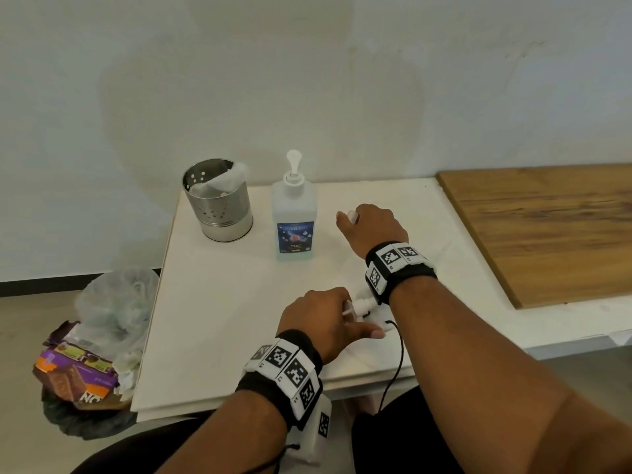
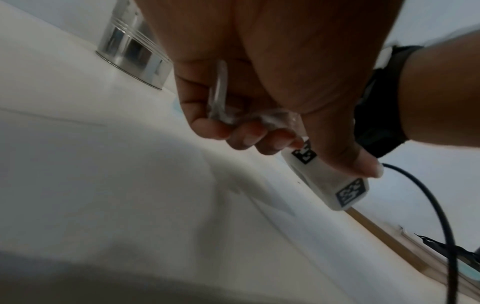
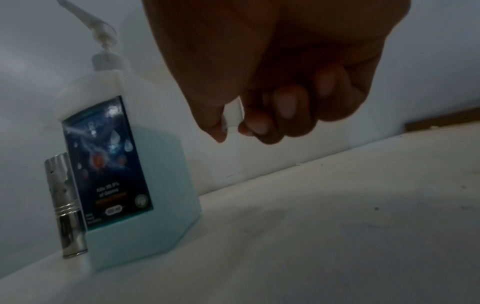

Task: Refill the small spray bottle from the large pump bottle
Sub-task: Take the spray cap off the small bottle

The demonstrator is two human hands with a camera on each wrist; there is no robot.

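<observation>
Clear plastic small spray bottle [image 2: 221, 98] held in the left hand [image 1: 319, 323], low over the desk [image 1: 219, 319]

Keep it upright and steady; left fingers [image 2: 210, 129] curl round it; right hand [image 1: 372, 227] pinches a small white cap [image 3: 233, 114], just right of the large pump bottle [image 1: 294, 213], which stands well beyond the small one.

A steel cup [image 1: 219, 203] with small holes stands upright at the far left corner of the white table [image 1: 212, 319]. Some white tissue [image 1: 225, 181] is inside it. A wooden board [image 1: 547, 230] lies on the right, beside the table top. On the floor, just left of the table, there is a clear plastic bag [image 1: 116, 302], and in front of it snack wrappers [image 1: 75, 374] in purple and orange. Behind everything is a pale wall [image 1: 307, 80].
</observation>
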